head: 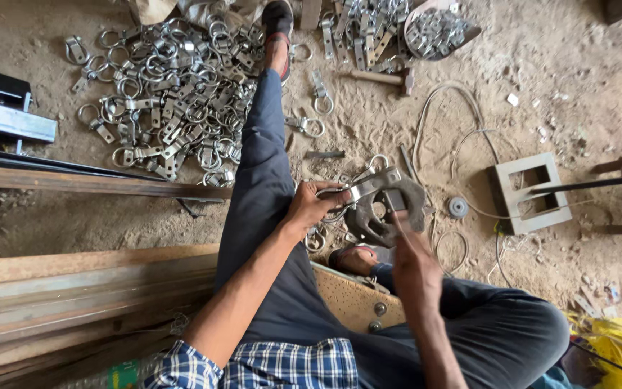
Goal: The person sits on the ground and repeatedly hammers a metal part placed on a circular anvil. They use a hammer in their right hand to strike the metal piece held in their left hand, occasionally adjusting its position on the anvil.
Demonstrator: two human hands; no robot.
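With the left hand [316, 205] pinching the clamp [363, 189] flat on the block [386, 209], the right hand [413, 261], gripping a thin tool, should probably strike squarely.

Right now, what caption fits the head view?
Left hand holds a metal clamp on a heavy iron block while right hand works.

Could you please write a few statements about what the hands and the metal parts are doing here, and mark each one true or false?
1. The left hand holds a shiny metal clamp strip against the dark iron block. True.
2. The right hand rests flat on the floor. False: it is raised at the block.
3. A pile of metal ring clamps lies on the dirt floor. True.
4. The hammer is in the right hand. False: it lies on the ground.
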